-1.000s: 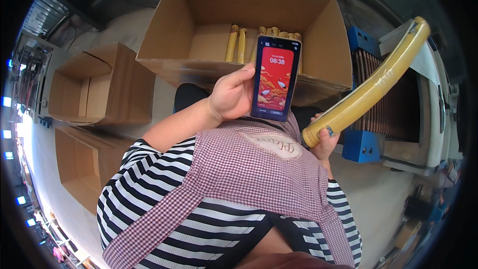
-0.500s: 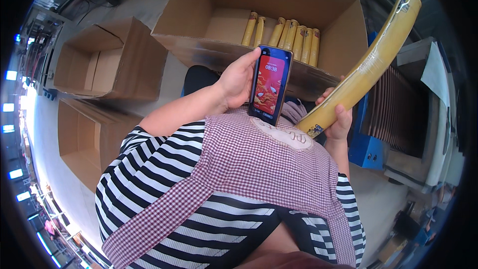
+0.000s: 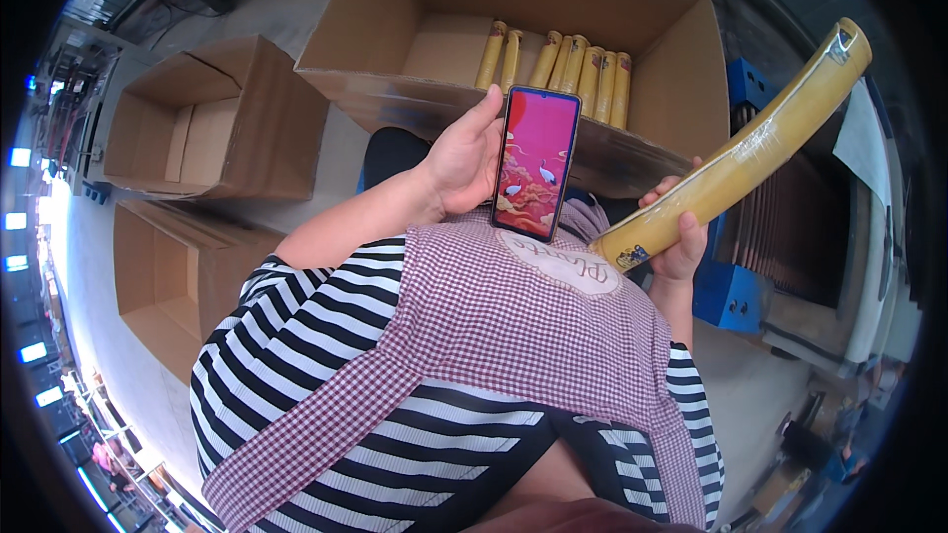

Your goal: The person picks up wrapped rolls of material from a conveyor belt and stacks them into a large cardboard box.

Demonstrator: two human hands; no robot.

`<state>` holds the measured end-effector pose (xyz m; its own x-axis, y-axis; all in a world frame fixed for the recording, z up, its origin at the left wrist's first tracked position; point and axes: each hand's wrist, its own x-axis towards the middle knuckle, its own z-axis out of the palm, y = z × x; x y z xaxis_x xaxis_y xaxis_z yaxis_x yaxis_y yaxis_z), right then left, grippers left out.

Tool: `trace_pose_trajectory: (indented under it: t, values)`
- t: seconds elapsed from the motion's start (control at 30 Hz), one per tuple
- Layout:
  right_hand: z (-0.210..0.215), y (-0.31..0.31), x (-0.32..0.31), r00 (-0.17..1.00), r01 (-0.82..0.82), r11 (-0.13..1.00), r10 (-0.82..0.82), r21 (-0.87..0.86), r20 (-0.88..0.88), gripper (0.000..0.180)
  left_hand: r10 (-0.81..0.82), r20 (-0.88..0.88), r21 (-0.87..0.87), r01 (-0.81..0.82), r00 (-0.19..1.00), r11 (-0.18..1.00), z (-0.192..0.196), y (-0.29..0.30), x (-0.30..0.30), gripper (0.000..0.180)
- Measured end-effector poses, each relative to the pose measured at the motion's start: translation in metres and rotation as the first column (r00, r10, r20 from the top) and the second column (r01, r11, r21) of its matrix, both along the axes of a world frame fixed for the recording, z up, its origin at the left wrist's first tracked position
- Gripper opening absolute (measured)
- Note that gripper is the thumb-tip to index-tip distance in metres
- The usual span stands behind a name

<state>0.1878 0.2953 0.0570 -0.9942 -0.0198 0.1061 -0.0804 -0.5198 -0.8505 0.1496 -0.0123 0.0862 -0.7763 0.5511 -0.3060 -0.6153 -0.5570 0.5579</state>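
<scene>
My left hand [image 3: 468,156] is closed around a smartphone [image 3: 535,164], held upright in front of my chest. Its lit screen shows a pink and red picture with white cranes. In my right hand [image 3: 681,237] is a long yellow tube [image 3: 746,153] wrapped in clear film, gripped near its lower end. The tube slants up and away to the right, and its lower end is close to my checked apron [image 3: 533,336]. Beyond the phone, several similar yellow tubes [image 3: 591,79] stand in a large open cardboard box [image 3: 395,94].
Two smaller open cardboard boxes, an upper box [image 3: 276,128] and a lower box [image 3: 163,286], are on the left. At the right stands a blue and grey machine [image 3: 729,298] with dark ribbed bellows [image 3: 780,227]. A distant person [image 3: 104,456] shows at the lower left.
The phone's screen has gone from a clock display to a plain picture. The far end of the yellow tube has swung down and to the right.
</scene>
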Motion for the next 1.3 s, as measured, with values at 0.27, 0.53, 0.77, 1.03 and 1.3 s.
trace_pose_trajectory:
  t: [0.27,0.53,0.77,1.03,1.3]
  values:
    - [-0.003,0.003,0.003,1.000,0.008,1.000,-0.008,0.006,-0.009,0.090,-0.095,-0.121,-0.003,0.095,0.988,0.995,-0.007,0.000,-0.001,0.086]
    - [-0.002,0.004,0.000,0.999,0.004,1.000,-0.003,0.014,-0.050,0.088,-0.154,-0.145,0.294,0.192,0.977,0.936,-0.038,0.015,0.002,0.087]
    - [0.008,0.003,0.003,0.999,0.038,0.996,-0.036,0.085,-0.026,0.091,-0.232,-0.082,0.374,0.245,0.969,0.895,-0.032,0.018,0.002,0.079]
    - [0.007,0.007,0.005,0.998,0.059,0.996,-0.058,0.071,-0.013,0.092,-0.120,-0.220,0.292,0.183,0.968,0.939,-0.020,0.013,0.003,0.066]
    - [0.005,0.008,0.002,0.999,0.037,0.996,-0.035,0.079,-0.032,0.089,-0.170,-0.316,0.005,0.180,0.934,0.984,-0.016,0.003,0.008,0.096]
